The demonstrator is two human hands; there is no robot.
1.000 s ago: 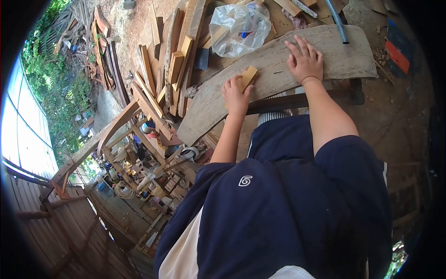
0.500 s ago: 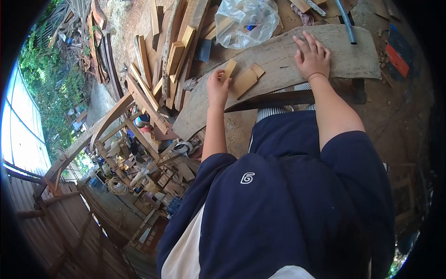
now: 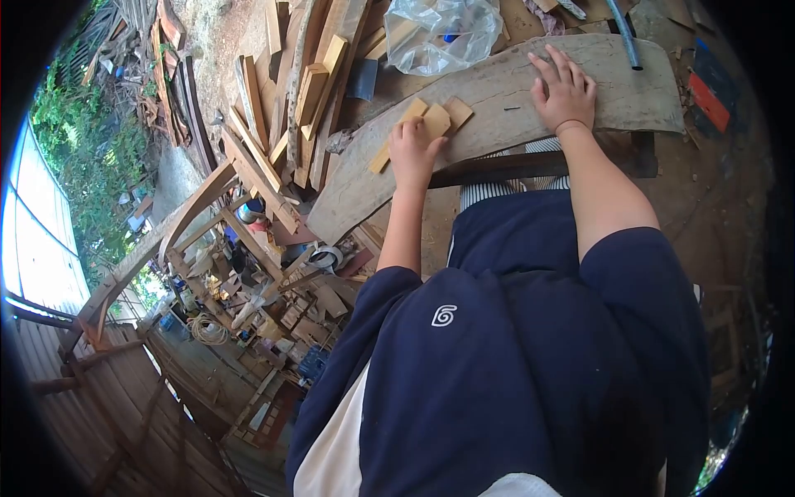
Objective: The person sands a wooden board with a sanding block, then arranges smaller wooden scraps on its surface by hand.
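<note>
My left hand is closed around a short light-brown wooden block, fingers over its far side and thumb along the near edge. Beneath and beside that hand lies a narrow yellowish wood strip, partly covered by it. Another small flat wood piece rests just right of the held block. All of these are on a wide, weathered grey plank. My right hand lies on the plank farther right, fingers spread. Between the two hands is a small thin dark object, too small to name.
Beyond the plank are a clear plastic bag and a stack of timber offcuts. A blue-grey pipe reaches over the plank's right part. A red and dark flat object lies at right. A wooden frame stands left.
My left hand has moved right, from beside the wooden block onto it, and now grips it. The block has turned. My right hand stays on the plank.
</note>
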